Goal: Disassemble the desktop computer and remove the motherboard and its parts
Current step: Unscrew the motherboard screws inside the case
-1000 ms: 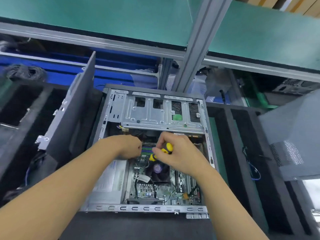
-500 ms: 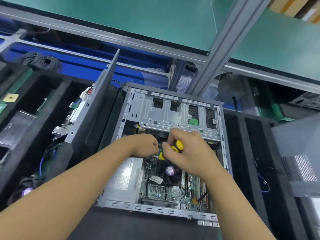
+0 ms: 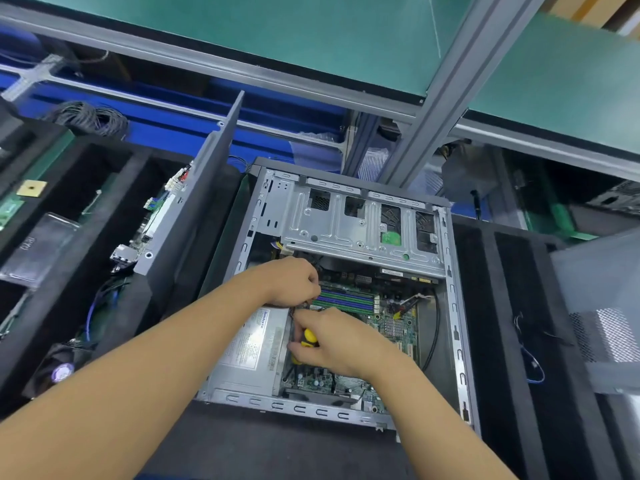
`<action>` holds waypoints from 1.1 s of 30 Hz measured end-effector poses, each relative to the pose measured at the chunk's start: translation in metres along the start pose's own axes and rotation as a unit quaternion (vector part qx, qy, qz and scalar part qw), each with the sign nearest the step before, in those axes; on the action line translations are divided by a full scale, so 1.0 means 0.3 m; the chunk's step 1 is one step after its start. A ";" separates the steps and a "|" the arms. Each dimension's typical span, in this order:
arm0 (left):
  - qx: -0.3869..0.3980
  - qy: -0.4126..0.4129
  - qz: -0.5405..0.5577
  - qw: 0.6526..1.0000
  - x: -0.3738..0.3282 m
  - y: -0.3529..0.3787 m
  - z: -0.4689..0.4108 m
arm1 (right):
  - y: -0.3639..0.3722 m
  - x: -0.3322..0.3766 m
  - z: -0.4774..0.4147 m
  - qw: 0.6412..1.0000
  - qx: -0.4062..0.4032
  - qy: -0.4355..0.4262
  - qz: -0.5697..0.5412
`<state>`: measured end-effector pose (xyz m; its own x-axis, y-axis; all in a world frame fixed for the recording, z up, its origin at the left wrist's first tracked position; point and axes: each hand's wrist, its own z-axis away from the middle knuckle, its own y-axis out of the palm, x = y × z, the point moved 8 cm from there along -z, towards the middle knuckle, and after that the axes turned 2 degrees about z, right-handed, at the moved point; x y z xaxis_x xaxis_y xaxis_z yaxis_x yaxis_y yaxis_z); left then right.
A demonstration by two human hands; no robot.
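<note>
The light is bright, even and cool, and it falls from above, so shadows stay soft. The bare metal drive cage in the computer case carries a pale sheen without harsh glare, while the space just beneath it drops into deep shadow. The yellow screwdriver handle gripped by the right hand looks sharp and saturated. The black foam trays swallow nearly all detail. The wide lens bends the aluminium post and the green shelf edges, and it stretches the forearms toward the bottom corners. The mesh panel at the right edge is washed out and soft.
</note>
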<state>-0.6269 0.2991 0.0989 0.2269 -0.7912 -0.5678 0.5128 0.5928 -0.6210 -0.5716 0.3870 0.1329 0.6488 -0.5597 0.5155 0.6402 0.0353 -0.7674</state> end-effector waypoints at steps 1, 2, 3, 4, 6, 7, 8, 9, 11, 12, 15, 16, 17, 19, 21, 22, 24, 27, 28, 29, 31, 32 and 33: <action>0.003 -0.001 0.004 1.000 -0.001 0.001 0.002 | 0.008 -0.005 0.001 1.000 0.000 0.002 0.001; 0.008 -0.003 0.009 1.000 -0.003 0.003 0.003 | 0.014 -0.009 0.002 1.000 -0.002 0.003 -0.001; 0.012 -0.005 0.012 1.000 -0.004 0.004 0.004 | 0.018 -0.014 0.003 1.000 -0.006 0.005 -0.004; 0.016 -0.007 0.014 1.000 -0.005 0.005 0.006 | 0.019 -0.018 0.004 1.000 -0.011 0.007 -0.007; 0.019 -0.007 0.017 1.000 -0.007 0.005 0.006 | 0.017 -0.025 0.005 1.000 -0.020 0.009 -0.008; 0.019 -0.006 0.019 1.000 -0.010 0.005 0.007 | 0.017 -0.027 0.004 1.000 -0.021 0.009 -0.006; 0.018 -0.005 0.021 1.000 -0.011 0.004 0.008 | 0.019 -0.027 0.004 1.000 -0.019 0.008 -0.006; 0.017 -0.004 0.023 1.000 -0.012 0.003 0.009 | 0.020 -0.028 0.004 1.000 -0.018 0.008 -0.006; 0.016 -0.004 0.027 0.999 -0.012 0.004 0.010 | 0.024 -0.027 0.004 1.000 -0.015 0.008 -0.008; 0.016 -0.004 0.028 0.999 -0.011 0.005 0.011 | 0.026 -0.027 0.006 1.000 -0.014 0.007 -0.010; 0.016 -0.007 0.031 0.999 -0.013 0.007 0.010 | 0.027 -0.026 0.012 1.000 -0.023 0.004 -0.018; 0.016 -0.008 0.032 0.999 -0.013 0.006 0.010 | 0.029 -0.025 0.013 1.000 -0.025 0.003 -0.017; 0.015 -0.009 0.035 0.999 -0.013 0.006 0.010 | 0.030 -0.025 0.013 1.000 -0.027 0.002 -0.015; 0.014 -0.010 0.038 0.999 -0.012 0.005 0.009 | 0.033 -0.022 0.014 1.000 -0.028 -0.001 -0.009; 0.012 -0.011 0.040 0.999 -0.009 0.005 0.008 | 0.034 -0.017 0.015 1.000 -0.025 -0.004 -0.003; 0.011 -0.012 0.041 0.999 -0.008 0.006 0.008 | 0.032 -0.016 0.017 1.000 -0.025 -0.005 0.000; 0.010 -0.013 0.045 0.999 -0.005 0.008 0.006 | 0.032 -0.009 0.019 1.000 -0.021 -0.009 0.005; 0.012 -0.014 0.055 0.998 -0.003 0.009 0.005 | 0.041 0.021 0.024 0.999 -0.008 -0.022 0.043; 0.012 -0.014 0.054 0.998 -0.003 0.009 0.005 | 0.042 0.032 0.028 0.998 -0.006 -0.025 0.063; 0.012 -0.015 0.052 0.998 -0.002 0.009 0.005 | 0.039 0.037 0.033 0.997 -0.007 -0.024 0.074; 0.012 -0.016 0.049 0.999 -0.002 0.007 0.003 | 0.027 0.030 0.045 0.998 -0.006 -0.008 0.064; 0.011 -0.017 0.048 0.999 0.000 0.006 0.003 | 0.022 0.025 0.051 0.998 -0.002 -0.003 0.055; 0.011 -0.017 0.048 0.999 0.002 0.005 0.004 | 0.019 0.023 0.057 0.999 0.004 0.000 0.047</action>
<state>-0.6250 0.2995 0.0982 0.3036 -0.7361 -0.6049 0.5060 0.6626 -0.5523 -0.5564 0.3974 0.1385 0.7062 -0.5532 0.4418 0.5800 0.0942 -0.8091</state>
